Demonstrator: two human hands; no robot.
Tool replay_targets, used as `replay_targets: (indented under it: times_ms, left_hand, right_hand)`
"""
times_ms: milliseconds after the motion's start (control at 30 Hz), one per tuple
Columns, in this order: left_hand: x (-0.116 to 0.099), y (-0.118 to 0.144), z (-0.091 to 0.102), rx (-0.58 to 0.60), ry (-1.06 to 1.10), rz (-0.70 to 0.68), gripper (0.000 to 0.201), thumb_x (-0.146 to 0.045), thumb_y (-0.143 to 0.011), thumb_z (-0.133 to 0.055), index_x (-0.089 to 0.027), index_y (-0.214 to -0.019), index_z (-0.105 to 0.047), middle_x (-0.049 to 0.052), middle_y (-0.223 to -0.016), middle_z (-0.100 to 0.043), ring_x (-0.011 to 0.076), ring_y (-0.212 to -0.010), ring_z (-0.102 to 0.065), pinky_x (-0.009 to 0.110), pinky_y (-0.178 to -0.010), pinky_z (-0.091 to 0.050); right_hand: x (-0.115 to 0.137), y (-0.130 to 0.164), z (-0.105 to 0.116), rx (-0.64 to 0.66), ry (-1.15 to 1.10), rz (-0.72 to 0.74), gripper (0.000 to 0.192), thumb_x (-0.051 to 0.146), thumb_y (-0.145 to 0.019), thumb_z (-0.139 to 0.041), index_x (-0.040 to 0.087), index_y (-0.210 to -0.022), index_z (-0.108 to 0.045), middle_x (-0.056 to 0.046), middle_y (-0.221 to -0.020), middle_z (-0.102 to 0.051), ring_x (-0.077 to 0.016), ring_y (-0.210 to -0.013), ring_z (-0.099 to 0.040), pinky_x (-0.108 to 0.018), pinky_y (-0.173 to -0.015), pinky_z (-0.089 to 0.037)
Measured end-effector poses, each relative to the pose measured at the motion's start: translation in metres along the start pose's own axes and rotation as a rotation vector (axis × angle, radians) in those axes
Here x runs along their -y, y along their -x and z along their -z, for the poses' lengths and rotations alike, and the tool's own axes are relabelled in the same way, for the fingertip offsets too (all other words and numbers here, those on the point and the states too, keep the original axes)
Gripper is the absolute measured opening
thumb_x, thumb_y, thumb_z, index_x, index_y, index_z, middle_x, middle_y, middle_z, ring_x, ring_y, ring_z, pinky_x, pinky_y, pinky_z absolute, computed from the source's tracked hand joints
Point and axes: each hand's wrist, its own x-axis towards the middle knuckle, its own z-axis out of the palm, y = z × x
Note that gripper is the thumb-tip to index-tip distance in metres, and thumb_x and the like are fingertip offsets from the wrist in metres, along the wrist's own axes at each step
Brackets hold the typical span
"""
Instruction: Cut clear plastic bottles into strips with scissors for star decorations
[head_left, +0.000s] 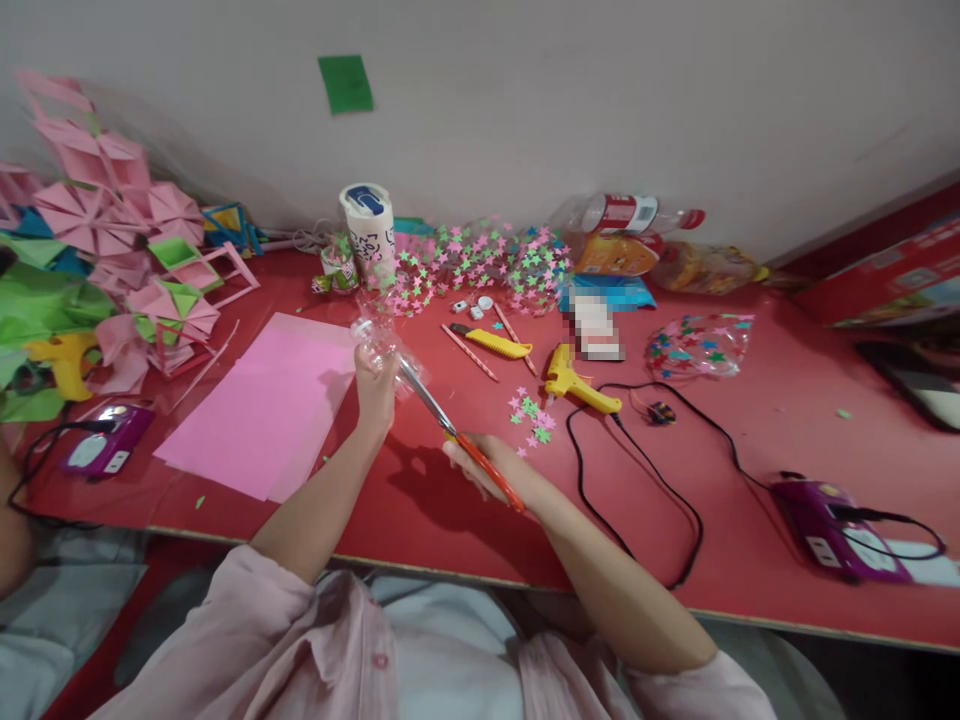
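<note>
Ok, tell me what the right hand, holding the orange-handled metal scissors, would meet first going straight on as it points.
Scissors leading, the right hand would probably first meet the clear, shiny plastic piece gripped in the left hand; depth is unclear, and the blades may be touching it.

Shiny metal scissor blades [425, 394], smooth plastic handles [493, 474], glossy clear plastic piece [377, 331], matt paper sheets [255, 415].

Grey wall [525, 130] behind long red table [787, 420]
</note>
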Motion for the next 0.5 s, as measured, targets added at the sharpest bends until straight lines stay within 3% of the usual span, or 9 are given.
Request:
replay_targets:
  times_ms: [200, 500]
  left_hand:
    - [0.0005, -0.0001, -0.0002, -0.025, 0.002, -0.008, 0.052, -0.034, -0.076, -0.067, -0.027, -0.123, -0.046, 0.004, -0.106, -0.064, 0.017, -0.095, -0.064, 0.035, -0.086, -0.052]
    - [-0.0071, 0.0008, -0.0027, 0.015, 0.059, 0.021, 0.051, -0.036, -0.075, -0.067, -0.026, -0.12, -0.046, 0.002, -0.092, -0.065, 0.0159, -0.08, -0.065, 0.036, -0.081, -0.053]
  right_hand:
    - [0.0089, 0.0012, 0.0, -0.022, -0.065, -0.083, 0.057, 0.075, -0.078, -0.044, 0.02, -0.064, -0.045, 0.007, -0.047, -0.039, -0.0069, -0.036, -0.038, -0.021, -0.039, -0.032]
    - [0.0081, -0.0007, -0.0015, -0.049, -0.036, -0.099, 0.055, 0.072, -0.078, -0.048, 0.02, -0.061, -0.044, 0.007, -0.045, -0.039, -0.0064, -0.035, -0.038, -0.021, -0.039, -0.031]
